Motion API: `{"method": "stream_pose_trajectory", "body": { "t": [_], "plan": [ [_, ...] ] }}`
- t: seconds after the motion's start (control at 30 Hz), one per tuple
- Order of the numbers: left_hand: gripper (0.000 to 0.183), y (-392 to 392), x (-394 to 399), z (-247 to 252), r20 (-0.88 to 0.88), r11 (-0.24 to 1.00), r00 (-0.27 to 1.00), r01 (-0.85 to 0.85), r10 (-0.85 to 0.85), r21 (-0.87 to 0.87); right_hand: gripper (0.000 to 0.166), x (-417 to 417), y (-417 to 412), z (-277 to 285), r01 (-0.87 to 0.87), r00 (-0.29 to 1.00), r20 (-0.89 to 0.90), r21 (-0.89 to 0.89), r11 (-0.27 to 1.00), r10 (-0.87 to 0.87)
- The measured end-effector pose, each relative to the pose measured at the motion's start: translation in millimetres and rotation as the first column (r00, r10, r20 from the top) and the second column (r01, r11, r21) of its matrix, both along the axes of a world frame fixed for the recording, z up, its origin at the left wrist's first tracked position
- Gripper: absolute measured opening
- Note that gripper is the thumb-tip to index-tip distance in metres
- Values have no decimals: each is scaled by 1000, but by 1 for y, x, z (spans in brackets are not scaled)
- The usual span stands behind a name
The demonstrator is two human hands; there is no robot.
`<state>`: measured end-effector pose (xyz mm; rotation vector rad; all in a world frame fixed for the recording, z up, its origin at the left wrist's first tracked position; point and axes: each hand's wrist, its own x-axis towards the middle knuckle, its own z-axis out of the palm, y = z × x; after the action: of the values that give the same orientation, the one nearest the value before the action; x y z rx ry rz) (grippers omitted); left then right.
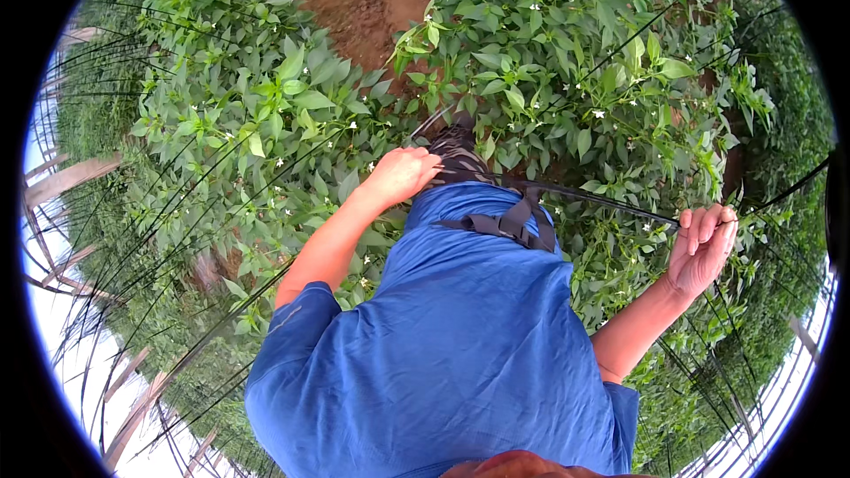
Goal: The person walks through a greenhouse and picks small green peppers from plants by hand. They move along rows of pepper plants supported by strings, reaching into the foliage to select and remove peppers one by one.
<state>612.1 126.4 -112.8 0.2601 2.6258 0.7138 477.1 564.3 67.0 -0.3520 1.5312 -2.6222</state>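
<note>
My right hand (704,239) is raised out to the right, with thumb and fingers pinching a bundle of thin black cord (597,199). From those fingers the bundle slants across to the front of my waist, towards my left hand. In front of my thighs, my left hand (402,172) has its fingers curled on the cord; the grip itself is partly hidden by the back of the hand. A short thin cord end (431,121) juts out just beyond the left knuckles. Leafy pepper plants (312,99) with small white flowers surround both hands.
A bare reddish soil path (365,0) runs ahead between the plant rows. Several taut black strings (219,166) slope over the plants on both sides. Wooden posts (73,179) stand at the far left. A dark strap with a buckle (498,226) hangs at my waist over my blue shirt.
</note>
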Motion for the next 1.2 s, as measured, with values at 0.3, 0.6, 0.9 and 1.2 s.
{"method": "stream_pose_trajectory", "body": {
  "t": [0.3,0.6,0.9,1.2],
  "plan": [
    [43,26,-54,67,47,788,978,-191,201,585,24,5,-86,-24,11,949,299,299,954,-104],
    [36,129,-132,132,157,249,967,-205,200,946,19,-11,-114,-30,-84,939,341,343,936,-40],
    [21,142,-154,146,221,259,935,-295,278,920,22,-14,-114,-40,-131,961,274,306,943,44],
    [20,113,-160,135,159,188,813,-312,560,931,27,-21,-112,-50,-48,961,277,252,966,-24]
  ]
}}
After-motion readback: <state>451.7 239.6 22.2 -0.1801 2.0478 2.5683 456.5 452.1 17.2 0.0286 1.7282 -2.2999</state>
